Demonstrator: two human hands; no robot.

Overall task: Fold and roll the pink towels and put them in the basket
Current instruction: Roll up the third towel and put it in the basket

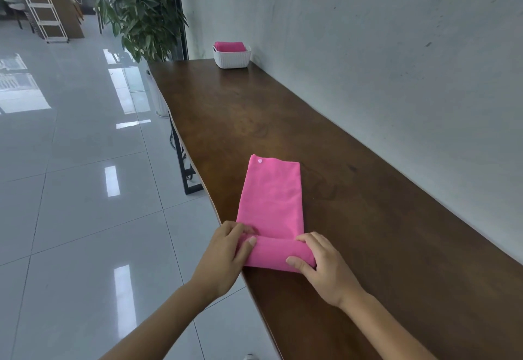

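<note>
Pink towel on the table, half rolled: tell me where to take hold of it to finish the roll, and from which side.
Take the pink towel at the two ends of its rolled part, coming from the near table edge, as the left hand and right hand do. The roll lies crosswise at the near end; the flat strip runs away toward the basket, so a grip at both ends probably keeps it even.

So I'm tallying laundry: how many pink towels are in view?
2. One pink towel lies partly rolled under both hands on the table; another sits in the white basket. More may be hidden beneath it.
</note>
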